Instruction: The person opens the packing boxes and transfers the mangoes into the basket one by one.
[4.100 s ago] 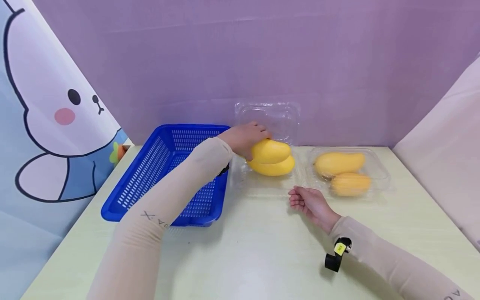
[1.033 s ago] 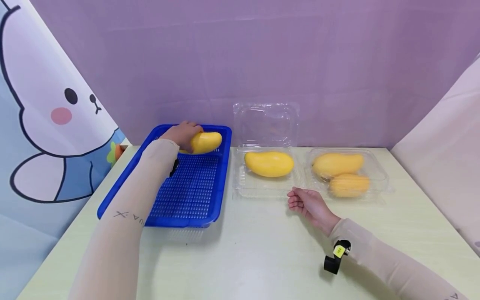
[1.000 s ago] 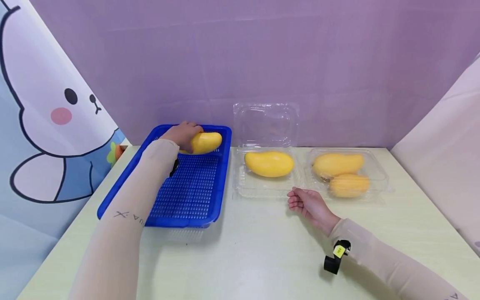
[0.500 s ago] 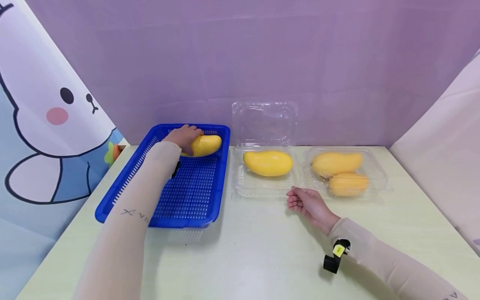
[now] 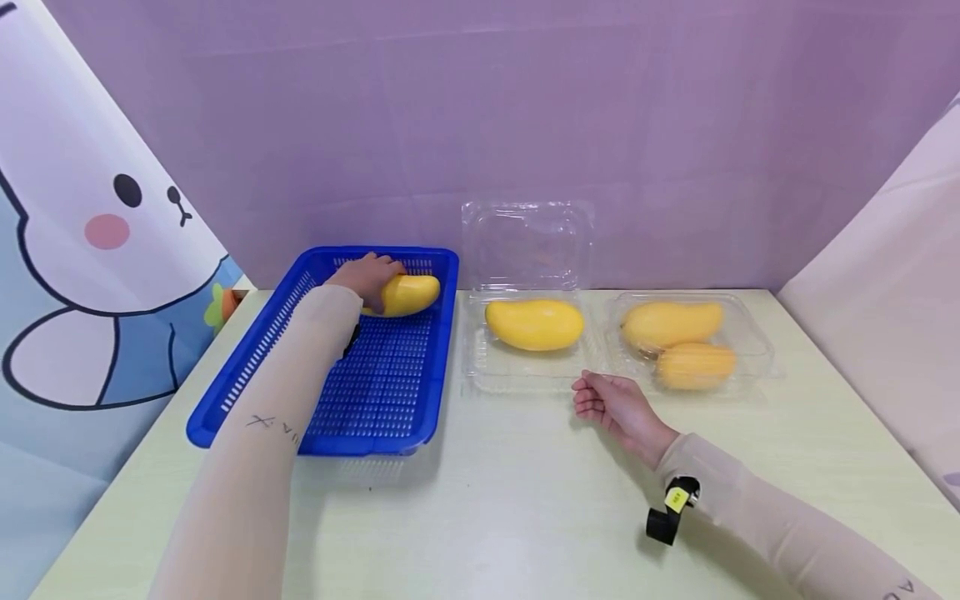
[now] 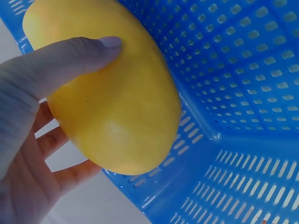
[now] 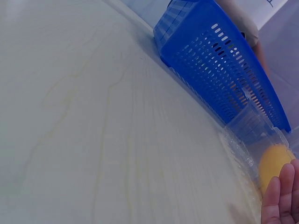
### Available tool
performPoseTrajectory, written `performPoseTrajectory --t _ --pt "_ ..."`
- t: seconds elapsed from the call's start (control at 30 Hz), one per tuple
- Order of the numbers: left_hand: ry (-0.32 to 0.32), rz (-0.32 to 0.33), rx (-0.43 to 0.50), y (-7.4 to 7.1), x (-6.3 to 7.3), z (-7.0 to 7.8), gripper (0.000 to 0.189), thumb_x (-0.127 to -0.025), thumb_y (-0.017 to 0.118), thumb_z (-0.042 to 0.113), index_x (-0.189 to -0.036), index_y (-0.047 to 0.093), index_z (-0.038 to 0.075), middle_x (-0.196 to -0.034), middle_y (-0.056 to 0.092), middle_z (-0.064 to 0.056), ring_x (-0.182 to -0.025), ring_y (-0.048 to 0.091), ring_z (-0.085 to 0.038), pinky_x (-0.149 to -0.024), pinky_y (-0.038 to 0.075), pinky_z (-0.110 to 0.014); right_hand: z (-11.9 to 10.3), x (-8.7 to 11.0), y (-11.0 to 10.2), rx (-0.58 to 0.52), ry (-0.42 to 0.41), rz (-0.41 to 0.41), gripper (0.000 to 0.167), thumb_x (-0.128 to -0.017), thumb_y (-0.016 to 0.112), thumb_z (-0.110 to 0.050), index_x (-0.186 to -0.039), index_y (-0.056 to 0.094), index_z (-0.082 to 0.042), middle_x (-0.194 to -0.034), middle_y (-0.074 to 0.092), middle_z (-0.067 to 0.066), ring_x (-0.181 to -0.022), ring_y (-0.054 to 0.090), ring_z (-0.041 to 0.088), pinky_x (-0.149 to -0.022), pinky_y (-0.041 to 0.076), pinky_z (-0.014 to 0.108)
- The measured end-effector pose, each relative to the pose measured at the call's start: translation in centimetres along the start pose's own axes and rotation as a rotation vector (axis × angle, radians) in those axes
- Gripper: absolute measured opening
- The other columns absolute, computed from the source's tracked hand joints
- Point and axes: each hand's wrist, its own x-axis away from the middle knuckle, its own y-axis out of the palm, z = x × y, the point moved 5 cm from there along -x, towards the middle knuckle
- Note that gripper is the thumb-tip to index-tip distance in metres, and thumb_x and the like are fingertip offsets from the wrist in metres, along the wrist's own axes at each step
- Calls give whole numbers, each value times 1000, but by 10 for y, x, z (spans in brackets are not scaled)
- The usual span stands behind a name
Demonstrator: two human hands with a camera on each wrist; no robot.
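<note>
Left hand (image 5: 367, 279) and right hand (image 5: 621, 410) differ in how they lie: the left, left of the frame's centre, has its thumb and fingers wrapped around a plump, smooth yellow mango (image 5: 411, 295), while the right, right of centre, has loosely bent fingers and holds nothing. The gripped mango is inside a blue rectangular plastic basket with slotted walls (image 5: 371, 392), near its far end; whether it touches the basket floor I cannot tell.

The right hand is just beside the near right corner of a clear plastic clamshell box with its lid raised (image 5: 517, 365), at the middle of the frame; contact is unclear. One bright yellow oval mango (image 5: 534, 324) lies in that box. Toward the right, a covered clear plastic box (image 5: 750, 354) contains two orange-yellow mangoes (image 5: 673, 325). Everything stands on a pale greenish table (image 5: 480, 525), before a purple cloth (image 5: 480, 125) filling the upper frame.
</note>
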Motion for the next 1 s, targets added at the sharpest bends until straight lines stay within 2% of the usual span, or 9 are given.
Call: performPoseTrajectory --t 0.57,0.77,1.0 --pt "-32 -53 43 19 -5 -18 69 -70 78 5 -133 50 9 -131 51 -15 -119 44 -34 -99 38 -55 1 2 2 17 -2 16 33 -101 41 -13 -78 64 -8 -67 63 -2 -60 60 7 -62 53 19" --pt "-30 -64 70 19 -1 -18 70 -69 78 3 -133 50 8 -130 50 -16 -117 44 -34 -98 39 -55 2 3 3 13 -5 9 31 -100 43 -14 -79 64 -7 -68 63 -2 -61 60 7 -62 53 19" --pt "-15 -60 58 17 1 -18 70 -68 79 3 -132 50 7 -129 51 -17 -117 45 -35 -99 38 -55 2 3 5 2 -11 4 31 -100 43 -14 -78 64 -8 -67 63 -2 -61 60 7 -62 53 19"
